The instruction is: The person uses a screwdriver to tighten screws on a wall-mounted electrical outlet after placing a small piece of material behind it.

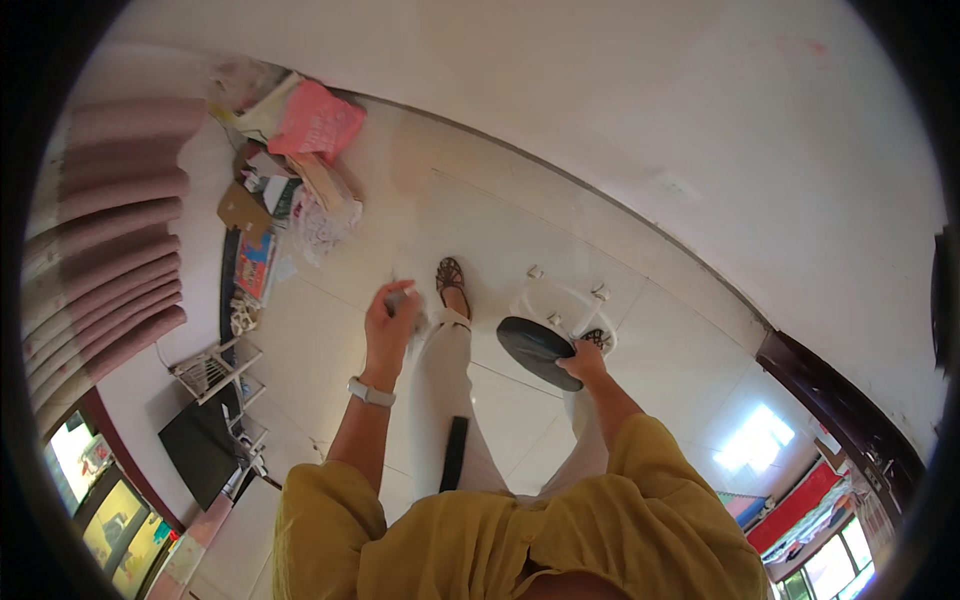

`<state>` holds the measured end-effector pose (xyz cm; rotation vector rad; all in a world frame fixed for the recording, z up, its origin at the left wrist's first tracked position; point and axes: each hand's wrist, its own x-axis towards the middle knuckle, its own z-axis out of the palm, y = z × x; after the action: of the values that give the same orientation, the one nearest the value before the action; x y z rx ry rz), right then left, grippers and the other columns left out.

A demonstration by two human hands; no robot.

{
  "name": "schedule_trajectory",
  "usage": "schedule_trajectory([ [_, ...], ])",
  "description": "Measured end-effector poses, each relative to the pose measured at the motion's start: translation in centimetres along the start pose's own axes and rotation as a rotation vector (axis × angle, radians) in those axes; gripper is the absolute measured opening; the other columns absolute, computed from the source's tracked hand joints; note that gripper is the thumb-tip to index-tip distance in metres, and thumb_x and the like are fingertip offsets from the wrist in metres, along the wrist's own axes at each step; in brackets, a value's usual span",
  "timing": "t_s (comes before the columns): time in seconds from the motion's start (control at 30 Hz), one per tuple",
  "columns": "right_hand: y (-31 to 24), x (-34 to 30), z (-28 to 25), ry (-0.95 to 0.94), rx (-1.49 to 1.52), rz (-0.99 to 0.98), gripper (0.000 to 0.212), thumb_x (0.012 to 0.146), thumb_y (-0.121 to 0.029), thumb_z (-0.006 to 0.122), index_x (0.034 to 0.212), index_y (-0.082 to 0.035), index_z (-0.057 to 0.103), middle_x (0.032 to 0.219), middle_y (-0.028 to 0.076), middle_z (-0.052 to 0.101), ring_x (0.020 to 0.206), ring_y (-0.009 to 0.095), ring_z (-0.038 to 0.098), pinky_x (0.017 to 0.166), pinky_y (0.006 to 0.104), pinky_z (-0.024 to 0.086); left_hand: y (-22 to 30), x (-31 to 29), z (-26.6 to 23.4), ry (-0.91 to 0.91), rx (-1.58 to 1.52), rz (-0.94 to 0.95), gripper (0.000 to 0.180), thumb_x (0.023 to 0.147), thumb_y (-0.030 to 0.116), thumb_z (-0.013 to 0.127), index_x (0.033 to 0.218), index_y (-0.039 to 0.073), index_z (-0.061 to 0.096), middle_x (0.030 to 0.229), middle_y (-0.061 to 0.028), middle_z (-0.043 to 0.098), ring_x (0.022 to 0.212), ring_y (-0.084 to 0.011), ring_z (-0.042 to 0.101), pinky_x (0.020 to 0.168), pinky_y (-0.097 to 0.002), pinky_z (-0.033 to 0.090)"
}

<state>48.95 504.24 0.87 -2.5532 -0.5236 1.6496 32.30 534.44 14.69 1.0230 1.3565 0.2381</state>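
Note:
My right hand grips the near edge of a stool with a round black seat. The stool is tilted, with its white tubular legs pointing away from me over the floor. My left hand is raised in front of my left leg, its fingers curled. A small greyish, blurred thing shows at those fingers, too smeared to name. A pale watch is on my left wrist.
A pink bag, boxes and plastic bags lie heaped along the left wall. Pinkish curtains hang there. A white metal rack and a black panel stand at lower left. A dark door frame is at right. My shoe stands on the tiles.

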Motion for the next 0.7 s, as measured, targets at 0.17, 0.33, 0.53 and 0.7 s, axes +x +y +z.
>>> schedule_trajectory([
  [0.17, 1.3, 5.0, 6.2, -0.065, -0.165, -0.103, 0.056, 0.063, -0.036, 0.079, 0.101, 0.003, 0.064, 0.095, 0.022, 0.065, 0.089, 0.034, 0.064, 0.079, 0.0403, 0.05, -9.6, 7.1, 2.7, 0.222, -0.484, 0.056, 0.046, 0.084, 0.008, 0.062, 0.126, -0.002, 0.044, 0.107, -0.0079, 0.053, 0.099, -0.0158, 0.052, 0.086, -0.0273, 0.044],
  [0.33, 3.9, 8.4, 9.8, -0.617, 0.188, 0.104, 0.049, 0.066, -0.027, 0.081, 0.1, 0.003, 0.064, 0.06, 0.01, 0.059, 0.046, 0.02, 0.056, 0.044, 0.0337, 0.046, -11.5, 12.0, 8.4, 0.209, -0.567, 0.045, 0.053, 0.087, 0.003, 0.058, 0.134, -0.002, 0.033, 0.12, -0.0133, 0.048, 0.108, -0.02, 0.049, 0.094, -0.0307, 0.042],
  [0.53, 7.5, 12.3, 14.2, -0.757, 0.174, 0.124, 0.044, 0.069, -0.02, 0.08, 0.102, 0.003, 0.064, 0.056, 0.008, 0.053, 0.046, 0.019, 0.049, 0.043, 0.0354, 0.04, -8.5, 14.9, 12.3, -0.096, -0.214, 0.181, 0.041, 0.09, 0.002, 0.054, 0.129, 0.001, 0.044, 0.1, -0.0051, 0.058, 0.095, -0.0107, 0.054, 0.084, -0.0234, 0.044],
  [0.7, 9.0, 17.5, 14.6, -0.986, -0.039, -0.037, 0.054, 0.071, -0.038, 0.078, 0.109, -0.002, 0.064, 0.07, 0.011, 0.061, 0.055, 0.02, 0.057, 0.05, 0.035, 0.047, -5.4, 18.5, 12.1, -0.211, -0.018, 0.353, 0.034, 0.091, 0.006, 0.055, 0.125, 0.001, 0.05, 0.099, -0.0028, 0.06, 0.089, -0.0073, 0.055, 0.077, -0.0207, 0.045],
])
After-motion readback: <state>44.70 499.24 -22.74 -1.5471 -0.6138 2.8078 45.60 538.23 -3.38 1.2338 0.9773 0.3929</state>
